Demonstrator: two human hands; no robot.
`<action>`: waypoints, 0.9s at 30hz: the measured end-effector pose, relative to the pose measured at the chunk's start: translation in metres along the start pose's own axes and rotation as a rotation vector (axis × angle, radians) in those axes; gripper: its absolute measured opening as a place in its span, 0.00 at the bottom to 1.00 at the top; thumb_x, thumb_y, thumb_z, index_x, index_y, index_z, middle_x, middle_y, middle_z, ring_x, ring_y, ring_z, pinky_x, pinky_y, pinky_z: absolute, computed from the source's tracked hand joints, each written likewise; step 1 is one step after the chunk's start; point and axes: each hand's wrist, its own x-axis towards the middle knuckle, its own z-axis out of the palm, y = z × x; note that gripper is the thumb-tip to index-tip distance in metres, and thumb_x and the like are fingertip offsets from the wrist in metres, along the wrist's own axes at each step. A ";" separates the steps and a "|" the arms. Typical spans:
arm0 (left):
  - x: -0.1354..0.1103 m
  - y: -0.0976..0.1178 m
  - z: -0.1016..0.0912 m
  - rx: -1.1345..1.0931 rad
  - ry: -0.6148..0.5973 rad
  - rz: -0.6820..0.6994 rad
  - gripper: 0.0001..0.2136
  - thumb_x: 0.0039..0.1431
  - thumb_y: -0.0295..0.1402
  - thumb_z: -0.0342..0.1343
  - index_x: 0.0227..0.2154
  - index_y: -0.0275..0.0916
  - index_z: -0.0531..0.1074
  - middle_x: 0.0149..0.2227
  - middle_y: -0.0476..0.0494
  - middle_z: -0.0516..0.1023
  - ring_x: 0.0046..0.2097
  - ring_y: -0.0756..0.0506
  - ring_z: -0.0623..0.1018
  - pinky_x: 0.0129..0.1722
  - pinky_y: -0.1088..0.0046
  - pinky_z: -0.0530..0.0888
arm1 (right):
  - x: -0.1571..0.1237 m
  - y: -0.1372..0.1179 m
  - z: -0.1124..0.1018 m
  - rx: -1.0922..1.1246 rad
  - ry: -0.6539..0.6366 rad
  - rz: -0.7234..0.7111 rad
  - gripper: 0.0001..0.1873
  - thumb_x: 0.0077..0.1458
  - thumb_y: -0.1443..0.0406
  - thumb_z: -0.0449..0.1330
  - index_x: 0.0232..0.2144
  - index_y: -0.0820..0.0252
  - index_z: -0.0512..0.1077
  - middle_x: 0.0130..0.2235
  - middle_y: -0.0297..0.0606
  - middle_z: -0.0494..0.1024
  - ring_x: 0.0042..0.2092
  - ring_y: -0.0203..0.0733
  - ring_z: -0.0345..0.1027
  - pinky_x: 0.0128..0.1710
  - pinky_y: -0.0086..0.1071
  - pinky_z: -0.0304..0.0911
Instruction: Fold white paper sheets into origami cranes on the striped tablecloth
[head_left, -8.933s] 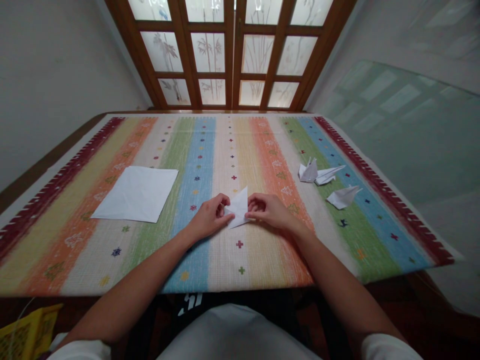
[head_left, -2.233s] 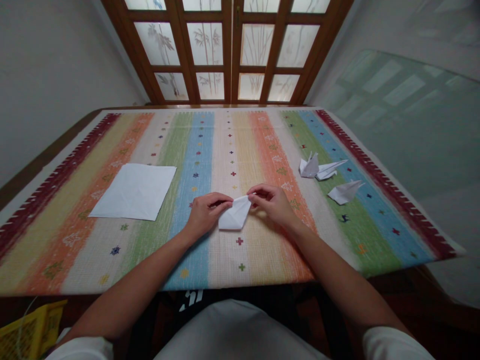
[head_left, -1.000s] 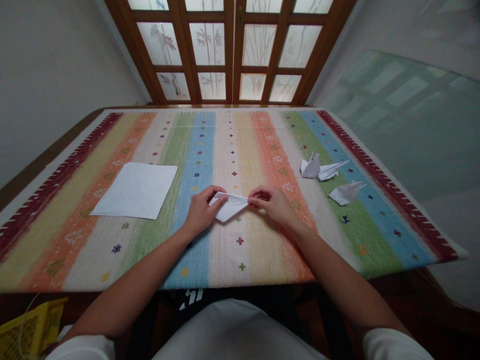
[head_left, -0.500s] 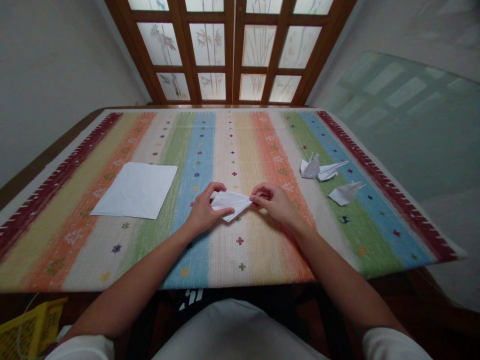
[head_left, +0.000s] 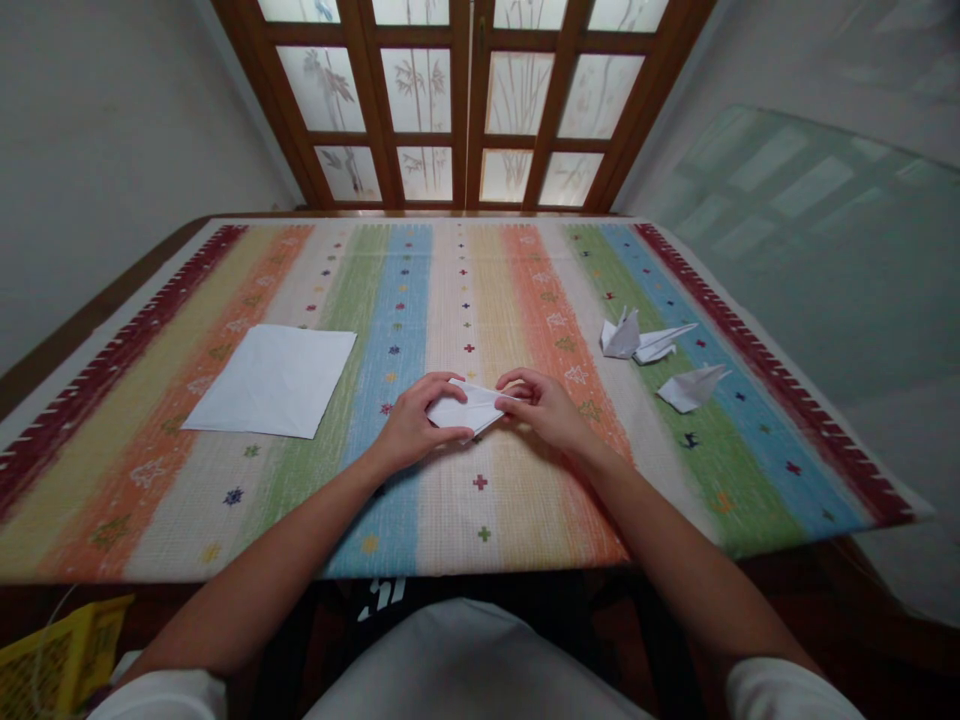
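A piece of folded white paper (head_left: pixel 466 408), roughly diamond-shaped with a pointed right end, is between my two hands just above the striped tablecloth (head_left: pixel 457 510). My left hand (head_left: pixel 418 418) curls round its wide left end, fingers along the far edge and thumb along the near edge. At the narrow right end my right hand (head_left: pixel 541 405) pinches the paper between thumb and fingers. The right tip is partly hidden by those fingers.
White square paper (head_left: pixel 274 382) lies flat to the left. On the right sit three folded paper cranes, one (head_left: pixel 620 334) beside another (head_left: pixel 660 343), a third (head_left: pixel 691 387) nearer me. A yellow basket (head_left: pixel 67 650) stands below the table at lower left.
My left fingers have reached further over the paper's far edge, and the thumb has shifted slightly. The right fingers have slid a little onto the paper's narrow end.
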 end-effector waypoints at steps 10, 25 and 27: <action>0.001 -0.004 0.002 -0.026 0.018 0.071 0.23 0.50 0.33 0.76 0.49 0.42 0.79 0.58 0.36 0.79 0.58 0.37 0.79 0.60 0.50 0.73 | 0.001 0.000 -0.003 -0.059 0.019 -0.029 0.15 0.52 0.55 0.70 0.37 0.57 0.76 0.26 0.32 0.80 0.26 0.38 0.74 0.26 0.29 0.65; 0.001 -0.006 0.000 -0.398 0.081 -0.339 0.12 0.52 0.38 0.72 0.37 0.38 0.86 0.38 0.40 0.87 0.38 0.43 0.84 0.41 0.66 0.80 | -0.001 -0.001 -0.008 -0.174 0.028 -0.123 0.11 0.53 0.59 0.70 0.37 0.56 0.77 0.29 0.36 0.83 0.30 0.42 0.77 0.34 0.35 0.71; 0.001 -0.006 0.000 -0.406 0.077 -0.349 0.12 0.52 0.38 0.72 0.38 0.38 0.86 0.38 0.40 0.88 0.37 0.44 0.84 0.40 0.67 0.80 | -0.002 -0.002 -0.007 -0.179 0.036 -0.127 0.11 0.53 0.59 0.70 0.38 0.56 0.77 0.29 0.36 0.83 0.30 0.43 0.78 0.34 0.36 0.72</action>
